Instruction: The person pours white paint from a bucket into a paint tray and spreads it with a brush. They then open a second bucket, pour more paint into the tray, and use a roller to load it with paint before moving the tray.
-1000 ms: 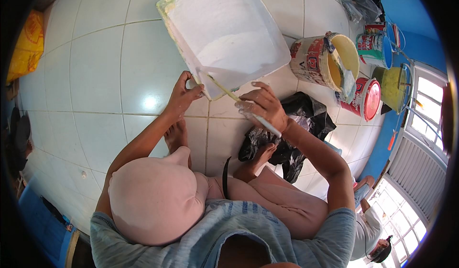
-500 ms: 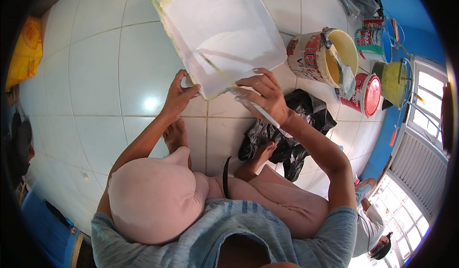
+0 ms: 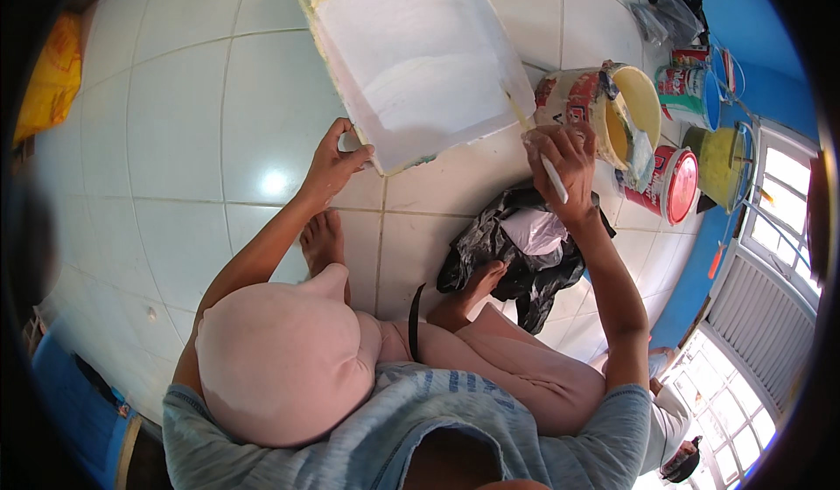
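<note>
A square, shallow white tray [image 3: 429, 35] with a paint-stained rim lies tilted in front of me. Inside it, a paler curved patch crosses the white surface. My left hand [image 3: 337, 162] pinches the tray's near left corner between thumb and fingers. At the near right corner, my right hand [image 3: 564, 162] grips a thin tool with a white handle [image 3: 555, 180]. The yellowish far end of this tool reaches over the tray's right edge. Its exact kind cannot be made out, and my fingers hide its middle.
A paint-smeared bucket [image 3: 573, 101] lies on its side right of the tray. Beyond it are a red-lidded tub [image 3: 681, 184] and several other buckets. A black plastic bag [image 3: 490, 227] sits by my right foot. Another person [image 3: 669, 420] is at the lower right.
My right hand has moved right with the tool, from the tray's near edge to its right corner. The tray has shifted slightly right in view. My left hand keeps its hold.
</note>
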A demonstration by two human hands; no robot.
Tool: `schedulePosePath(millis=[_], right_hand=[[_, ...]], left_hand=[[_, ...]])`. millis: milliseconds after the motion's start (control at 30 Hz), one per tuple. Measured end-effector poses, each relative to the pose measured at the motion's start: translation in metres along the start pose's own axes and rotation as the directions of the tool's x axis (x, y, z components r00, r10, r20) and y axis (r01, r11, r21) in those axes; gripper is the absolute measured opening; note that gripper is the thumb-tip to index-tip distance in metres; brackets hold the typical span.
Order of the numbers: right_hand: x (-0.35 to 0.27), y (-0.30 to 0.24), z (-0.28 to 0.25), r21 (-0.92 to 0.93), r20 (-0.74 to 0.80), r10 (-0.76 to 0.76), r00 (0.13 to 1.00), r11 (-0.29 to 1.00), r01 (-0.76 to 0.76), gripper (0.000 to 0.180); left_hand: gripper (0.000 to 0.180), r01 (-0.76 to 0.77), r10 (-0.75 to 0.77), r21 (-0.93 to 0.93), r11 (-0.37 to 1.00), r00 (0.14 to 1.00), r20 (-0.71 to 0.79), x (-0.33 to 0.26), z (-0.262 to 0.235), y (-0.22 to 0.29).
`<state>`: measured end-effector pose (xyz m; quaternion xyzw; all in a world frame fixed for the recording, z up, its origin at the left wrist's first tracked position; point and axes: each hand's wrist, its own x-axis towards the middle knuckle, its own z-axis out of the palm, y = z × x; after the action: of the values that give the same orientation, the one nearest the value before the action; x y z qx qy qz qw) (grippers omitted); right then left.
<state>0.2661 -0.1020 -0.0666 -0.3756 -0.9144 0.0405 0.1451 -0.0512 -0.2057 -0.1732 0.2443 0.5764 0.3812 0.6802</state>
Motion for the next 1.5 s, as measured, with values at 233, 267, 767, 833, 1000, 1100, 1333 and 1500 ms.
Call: schedulePosePath(millis=[233, 267, 767, 833, 1000, 1100, 1333, 1500], right_hand=[[0.010, -0.028, 0.009, 0.289, -0.049, 0.003, 0.999, 0.957, 0.012, 0.014], [0.012, -0.028, 0.012, 0.308, -0.062, 0.003, 0.998, 0.951, 0.016, 0.013], [0.021, -0.019, 0.001, 0.192, -0.061, 0.013, 0.998, 0.981, -0.001, 0.006], [0.023, -0.022, 0.006, 0.306, -0.074, 0.030, 0.997, 0.952, -0.006, 0.006], [0.025, -0.011, 0.001, 0.163, -0.113, 0.034, 0.993, 0.987, -0.015, 0.007], [0.020, -0.002, 0.002, 0.123, -0.100, 0.036, 0.994, 0.992, -0.023, 0.007], [0.015, -0.006, 0.001, 0.100, -0.056, 0.009, 0.998, 0.995, -0.003, 0.006], [0.019, -0.011, -0.001, 0.140, -0.057, 0.020, 0.998, 0.990, -0.012, 0.005]], left_hand=[[0.028, 0.068, -0.059, 0.104, 0.992, 0.994, -0.090, -0.006, 0.008, 0.010], [0.029, 0.106, -0.100, 0.098, 0.989, 0.993, -0.071, -0.006, 0.007, 0.008], [0.057, 0.531, -0.302, -0.464, 0.709, 0.823, 0.480, -0.024, 0.057, -0.040], [0.060, 0.493, -0.221, -0.521, 0.697, 0.839, 0.498, -0.016, 0.071, -0.032], [0.059, 0.458, -0.173, -0.551, 0.698, 0.854, 0.491, -0.001, 0.092, -0.025], [0.056, 0.432, -0.181, -0.593, 0.680, 0.882, 0.435, 0.001, 0.094, -0.025], [0.025, 0.423, -0.319, -0.598, 0.681, 0.906, 0.279, 0.007, 0.085, -0.016], [0.019, 0.359, -0.387, -0.604, 0.712, 0.918, 0.089, 0.006, 0.077, -0.011]])
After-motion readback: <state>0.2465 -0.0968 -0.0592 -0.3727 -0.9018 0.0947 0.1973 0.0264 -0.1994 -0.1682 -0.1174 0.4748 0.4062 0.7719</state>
